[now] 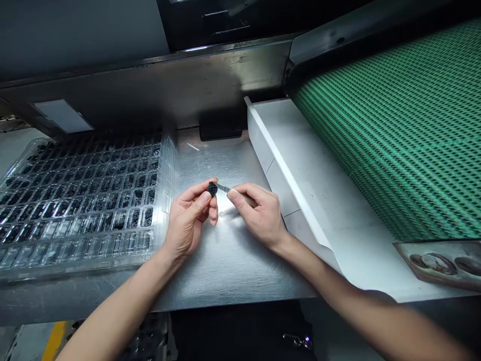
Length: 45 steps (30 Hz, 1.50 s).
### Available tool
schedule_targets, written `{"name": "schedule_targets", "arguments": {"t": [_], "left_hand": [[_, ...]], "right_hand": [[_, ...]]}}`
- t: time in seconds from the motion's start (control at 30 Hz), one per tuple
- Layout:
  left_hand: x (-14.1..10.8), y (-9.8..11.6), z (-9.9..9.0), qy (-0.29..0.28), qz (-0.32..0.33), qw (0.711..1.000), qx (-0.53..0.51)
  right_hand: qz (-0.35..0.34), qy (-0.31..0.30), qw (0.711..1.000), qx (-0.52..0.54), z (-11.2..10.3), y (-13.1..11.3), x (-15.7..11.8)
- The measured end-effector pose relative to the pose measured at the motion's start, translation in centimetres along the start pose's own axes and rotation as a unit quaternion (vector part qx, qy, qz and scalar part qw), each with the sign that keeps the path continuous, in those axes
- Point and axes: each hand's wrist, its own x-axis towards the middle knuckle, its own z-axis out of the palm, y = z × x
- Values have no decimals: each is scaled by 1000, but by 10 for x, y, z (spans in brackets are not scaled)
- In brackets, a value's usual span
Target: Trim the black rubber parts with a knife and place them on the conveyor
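Between the thumb and fingers of my left hand is a small round black part, its spoked face turned toward me. My right hand grips a thin metal knife, whose blade reaches left to the edge of the black part. Both hands are above the metal table. Left of them lies a clear plastic tray with rows of pockets, many holding similar black parts.
A white bin stands right of my hands, beside a green mesh conveyor belt. A black block sits against the metal back wall. A thin pale strip lies on the table. White paper is at back left.
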Motion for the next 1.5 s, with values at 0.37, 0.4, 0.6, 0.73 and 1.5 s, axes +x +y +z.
{"name": "schedule_targets", "arguments": {"t": [0.37, 0.4, 0.6, 0.73, 1.5], "left_hand": [[0, -2, -2, 7, -7, 1000, -7], [0, -2, -2, 7, -7, 1000, -7], [0, -1, -2, 1, -11, 1000, -7], [-1, -1, -2, 8, -14, 1000, -4], [0, -3, -3, -1, -27, 1000, -10]], "right_hand": [[-14, -24, 999, -16, 2, -1, -2], [-14, -22, 1000, -16, 2, -1, -1], [-19, -12, 1000, -17, 1, -3, 0], [-13, -21, 999, -21, 1, -4, -1], [0, -20, 1000, -12, 1, -1, -1]]}}
